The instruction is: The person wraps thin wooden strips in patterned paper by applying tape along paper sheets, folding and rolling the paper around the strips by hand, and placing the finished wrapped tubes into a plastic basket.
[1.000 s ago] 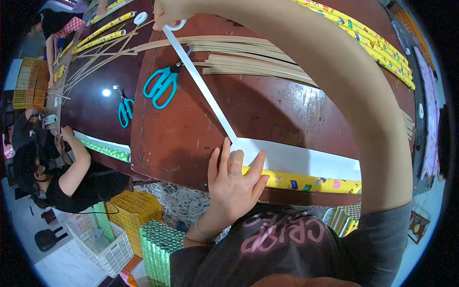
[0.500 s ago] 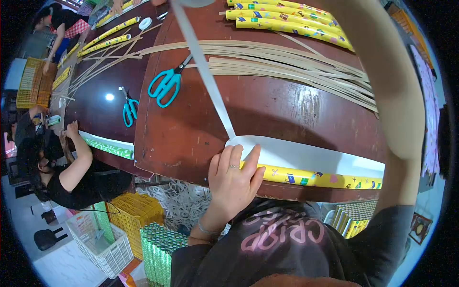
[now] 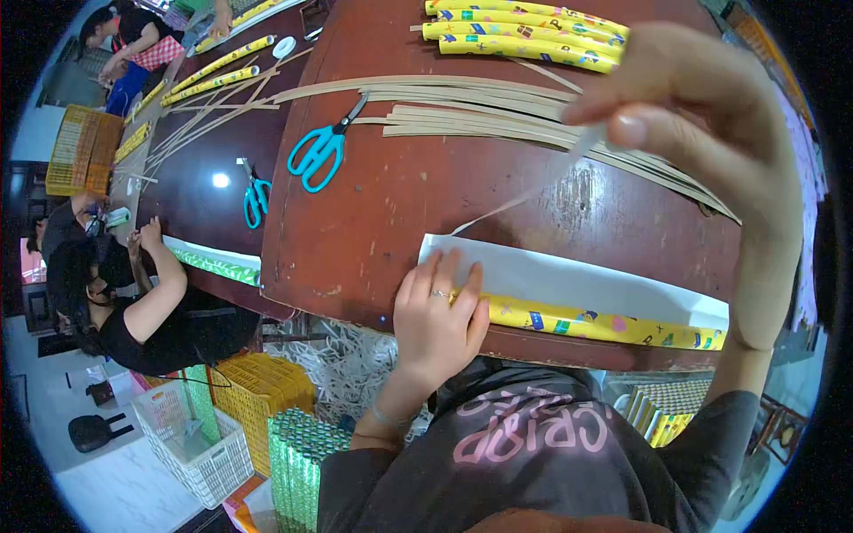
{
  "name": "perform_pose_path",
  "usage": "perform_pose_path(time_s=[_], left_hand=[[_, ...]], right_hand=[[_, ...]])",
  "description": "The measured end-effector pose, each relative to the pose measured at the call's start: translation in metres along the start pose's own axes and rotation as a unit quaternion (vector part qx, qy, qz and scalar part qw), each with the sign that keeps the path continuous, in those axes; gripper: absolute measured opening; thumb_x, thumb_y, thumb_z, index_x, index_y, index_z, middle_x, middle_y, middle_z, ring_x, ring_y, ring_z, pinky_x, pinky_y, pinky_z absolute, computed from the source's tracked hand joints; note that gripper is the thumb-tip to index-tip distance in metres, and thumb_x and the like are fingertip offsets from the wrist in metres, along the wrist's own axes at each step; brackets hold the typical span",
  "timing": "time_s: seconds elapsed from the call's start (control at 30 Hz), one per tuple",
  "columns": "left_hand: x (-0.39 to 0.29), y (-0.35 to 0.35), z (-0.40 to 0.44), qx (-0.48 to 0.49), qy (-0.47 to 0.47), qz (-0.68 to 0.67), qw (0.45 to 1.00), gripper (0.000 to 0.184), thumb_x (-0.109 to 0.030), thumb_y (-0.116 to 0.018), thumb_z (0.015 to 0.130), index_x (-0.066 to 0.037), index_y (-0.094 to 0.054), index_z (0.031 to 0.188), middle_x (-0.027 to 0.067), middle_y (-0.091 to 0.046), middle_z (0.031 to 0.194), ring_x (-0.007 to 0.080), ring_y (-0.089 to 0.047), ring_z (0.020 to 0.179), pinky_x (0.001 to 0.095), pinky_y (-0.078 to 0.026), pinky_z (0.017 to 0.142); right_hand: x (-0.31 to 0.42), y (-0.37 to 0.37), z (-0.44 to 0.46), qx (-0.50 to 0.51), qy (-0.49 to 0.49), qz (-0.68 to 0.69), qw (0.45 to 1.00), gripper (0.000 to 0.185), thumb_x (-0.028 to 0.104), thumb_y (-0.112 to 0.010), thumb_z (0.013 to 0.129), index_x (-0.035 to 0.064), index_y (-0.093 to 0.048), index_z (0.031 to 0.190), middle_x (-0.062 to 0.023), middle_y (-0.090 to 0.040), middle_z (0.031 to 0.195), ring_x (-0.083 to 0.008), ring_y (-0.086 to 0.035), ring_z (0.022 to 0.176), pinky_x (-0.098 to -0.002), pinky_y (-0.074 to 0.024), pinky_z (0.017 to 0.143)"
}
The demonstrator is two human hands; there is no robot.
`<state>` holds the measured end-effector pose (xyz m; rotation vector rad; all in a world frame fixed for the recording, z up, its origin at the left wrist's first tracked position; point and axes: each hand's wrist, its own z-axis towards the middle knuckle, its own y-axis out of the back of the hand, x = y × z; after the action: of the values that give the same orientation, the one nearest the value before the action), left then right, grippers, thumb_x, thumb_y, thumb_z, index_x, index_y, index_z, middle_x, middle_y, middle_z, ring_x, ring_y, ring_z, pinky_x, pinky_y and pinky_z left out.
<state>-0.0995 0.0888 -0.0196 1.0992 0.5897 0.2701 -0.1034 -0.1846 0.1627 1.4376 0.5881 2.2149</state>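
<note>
My left hand [image 3: 440, 311] lies flat with its fingers slightly apart, on the left end of a sheet with a white inner side [image 3: 569, 271]. The sheet's near edge is rolled into a yellow patterned tube [image 3: 569, 323] along the table's front edge. My right hand [image 3: 666, 115], blurred, is raised over the right part of the table, pinching a thin white strip [image 3: 511, 202]. That strip slants down to the sheet's top left corner. Teal-handled scissors [image 3: 317, 155] lie beyond my left hand, blades touching flat beige strips [image 3: 480, 123].
Yellow rolls [image 3: 524, 35] lie at the table's back. On the darker table [image 3: 204, 133] are more scissors [image 3: 256, 197], rolls and a green-patterned sheet [image 3: 218, 264] beside a seated person [image 3: 142, 311]. Crates [image 3: 200, 449] and shredded strips [image 3: 346, 364] are below.
My right hand has swung from the back left to the right, and the strip now slants rightward. The white roll seen near it earlier is no longer visible. My left hand has stayed on the sheet.
</note>
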Motion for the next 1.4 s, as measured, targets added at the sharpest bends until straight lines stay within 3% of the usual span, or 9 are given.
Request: perform_pose_path(time_s=[0.13, 0.4, 0.47, 0.53, 0.7, 1.0, 1.17, 1.4], left_hand=[[-0.001, 0.007, 0.01, 0.011, 0.03, 0.007, 0.999, 0.038, -0.024, -0.069, 0.083, 0.001, -0.067, 0.111, 0.0205, -0.061, 0.121, 0.0379, -0.058, 0.114, 0.0493, -0.049, 0.093], [0.014, -0.006, 0.007, -0.006, 0.066, -0.017, 0.998, 0.026, -0.017, -0.07, 0.083, 0.001, -0.066, 0.101, 0.0189, -0.064, 0.109, 0.0387, -0.062, 0.105, 0.0463, -0.053, 0.086], [0.017, -0.007, 0.007, -0.058, 0.03, -0.036, 0.997, 0.024, -0.012, -0.071, 0.082, 0.0, -0.063, 0.101, 0.0194, -0.063, 0.108, 0.0398, -0.063, 0.103, 0.0454, -0.054, 0.083], [0.019, -0.008, 0.006, -0.075, 0.02, -0.034, 0.996, 0.024, -0.012, -0.071, 0.081, 0.0, -0.062, 0.101, 0.0193, -0.062, 0.108, 0.0401, -0.063, 0.102, 0.0459, -0.053, 0.083], [0.017, -0.003, 0.008, -0.071, 0.004, 0.021, 0.997, 0.024, -0.01, -0.07, 0.082, -0.002, -0.06, 0.102, 0.019, -0.06, 0.11, 0.0412, -0.062, 0.104, 0.047, -0.053, 0.084], [0.021, -0.002, 0.009, -0.031, 0.03, -0.038, 0.998, 0.023, -0.011, -0.067, 0.084, 0.0, -0.058, 0.102, 0.0204, -0.059, 0.113, 0.0433, -0.061, 0.114, 0.0507, -0.052, 0.091], [0.022, 0.007, 0.011, 0.024, 0.023, 0.017, 0.999, 0.027, -0.019, -0.064, 0.087, 0.002, -0.056, 0.104, 0.0217, -0.059, 0.114, 0.0397, -0.058, 0.12, 0.0519, -0.043, 0.105], [0.025, 0.01, 0.01, 0.041, 0.035, 0.026, 0.998, 0.031, -0.021, -0.065, 0.087, 0.002, -0.055, 0.105, 0.022, -0.059, 0.117, 0.0351, -0.056, 0.122, 0.0501, -0.038, 0.11]], right_hand=[[0.006, 0.007, -0.036, 0.003, -0.105, -0.037, 0.994, 0.033, 0.029, -0.073, 0.085, -0.0023, -0.076, 0.093, -0.0081, -0.066, 0.072, -0.0192, -0.059, 0.074, -0.0326, -0.0426, 0.068], [-0.016, 0.014, -0.089, -0.032, -0.099, -0.047, 0.993, 0.036, 0.036, -0.075, 0.081, 0.0, -0.077, 0.085, -0.0067, -0.066, 0.068, -0.0189, -0.05, 0.064, -0.0338, -0.034, 0.06], [-0.02, 0.013, -0.097, -0.034, -0.109, -0.05, 0.992, 0.036, 0.036, -0.074, 0.081, 0.0, -0.076, 0.085, -0.0063, -0.066, 0.068, -0.0185, -0.05, 0.064, -0.0341, -0.0337, 0.06], [-0.021, 0.009, -0.104, -0.02, -0.138, -0.037, 0.99, 0.025, 0.022, -0.073, 0.077, -0.0005, -0.078, 0.086, -0.0095, -0.072, 0.073, -0.0203, -0.059, 0.063, -0.0332, -0.0411, 0.063], [-0.036, 0.004, -0.124, -0.032, -0.122, -0.002, 0.992, 0.026, 0.025, -0.074, 0.078, 0.0008, -0.078, 0.086, -0.0071, -0.071, 0.07, -0.0175, -0.056, 0.06, -0.0325, -0.0376, 0.06], [-0.041, -0.004, -0.135, -0.06, -0.128, 0.019, 0.99, 0.028, 0.029, -0.075, 0.078, 0.0022, -0.079, 0.086, -0.0042, -0.068, 0.066, -0.0164, -0.052, 0.06, -0.0326, -0.0352, 0.058], [-0.038, -0.003, -0.141, -0.081, -0.138, -0.007, 0.987, 0.029, 0.03, -0.076, 0.078, 0.0023, -0.079, 0.087, -0.0056, -0.07, 0.07, -0.0171, -0.052, 0.061, -0.0332, -0.0372, 0.059], [-0.04, -0.009, -0.154, -0.06, -0.152, -0.049, 0.985, 0.028, 0.028, -0.076, 0.079, 0.0027, -0.078, 0.09, -0.0039, -0.069, 0.071, -0.0192, -0.053, 0.062, -0.0344, -0.0385, 0.06]])
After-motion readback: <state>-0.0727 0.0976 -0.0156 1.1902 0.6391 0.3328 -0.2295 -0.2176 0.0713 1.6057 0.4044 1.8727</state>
